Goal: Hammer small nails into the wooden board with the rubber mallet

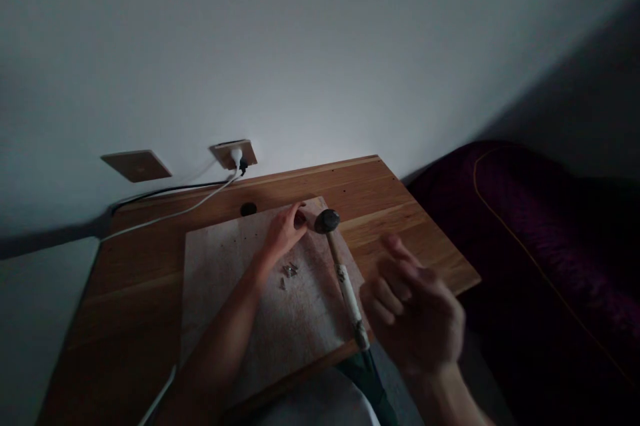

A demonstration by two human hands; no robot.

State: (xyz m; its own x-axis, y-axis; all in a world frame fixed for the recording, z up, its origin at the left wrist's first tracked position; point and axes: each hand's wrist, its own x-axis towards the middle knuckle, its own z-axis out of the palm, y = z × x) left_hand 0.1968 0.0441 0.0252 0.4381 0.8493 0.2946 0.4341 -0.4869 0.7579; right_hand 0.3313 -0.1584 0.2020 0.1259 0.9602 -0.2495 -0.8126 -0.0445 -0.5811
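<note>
A mallet (pixel 345 279) with a black-ended head and a white-wrapped handle lies at the right side of a pale, worn board (pixel 230 306). My left hand (pixel 285 233) is at the far edge of the board, its fingers curled round the lighter end of the mallet head. To the right of the handle, above the table's front edge, is my right hand (pixel 415 306), slightly blurred. Its fingers are curled in with the thumb raised against them; anything inside is hidden. Several small shiny metal pieces (pixel 290 271) rest on the board below my left hand.
Beneath the board is a wooden table (pixel 410 226) against a white wall. A round cable hole (pixel 248 209) lies behind the board. A white plug (pixel 237 156) sits in a wall socket, and cables trail left. Dark purple fabric (pixel 540 233) is on the right.
</note>
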